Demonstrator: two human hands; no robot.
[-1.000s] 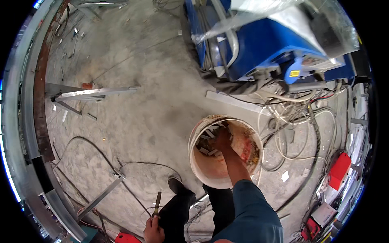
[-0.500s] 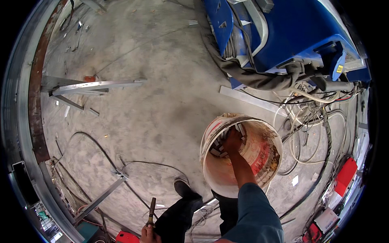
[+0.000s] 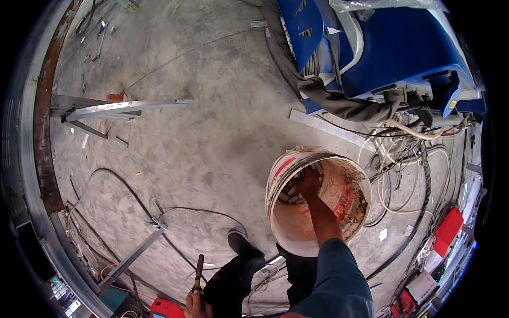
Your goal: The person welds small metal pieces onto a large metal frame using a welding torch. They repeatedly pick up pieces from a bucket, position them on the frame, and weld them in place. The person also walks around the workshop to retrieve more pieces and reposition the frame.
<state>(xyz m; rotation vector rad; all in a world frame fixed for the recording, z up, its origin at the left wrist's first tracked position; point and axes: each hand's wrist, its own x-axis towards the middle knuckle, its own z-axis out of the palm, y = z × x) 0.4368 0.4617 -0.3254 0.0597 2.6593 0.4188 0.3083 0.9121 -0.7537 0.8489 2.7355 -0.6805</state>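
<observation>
My right arm reaches down into a dirty white plastic bucket [image 3: 289,225] with red marks, which stands tilted by my legs. Deep inside, my right hand [image 3: 308,183] is among several small metal pieces [image 3: 290,191] at the bottom. Its fingers are in shadow and partly hidden, so I cannot tell whether it grips a piece. At the lower edge, my left hand [image 3: 196,307] is closed round a welding torch [image 3: 199,273], its dark nozzle and brass-coloured neck pointing up, well apart from the bucket.
A blue machine [image 3: 397,53] with a thick dark sleeved cable [image 3: 344,103] fills the upper right. Tangled cables [image 3: 403,153] and a flat metal bar [image 3: 328,127] lie below it. Metal frame pieces [image 3: 127,108] stand at left; a black cable [image 3: 127,188] loops across the concrete floor.
My right hand has shifted slightly within the bucket, still among the metal pieces. The bucket appears slightly further right. My left hand keeps hold of the welding torch.
</observation>
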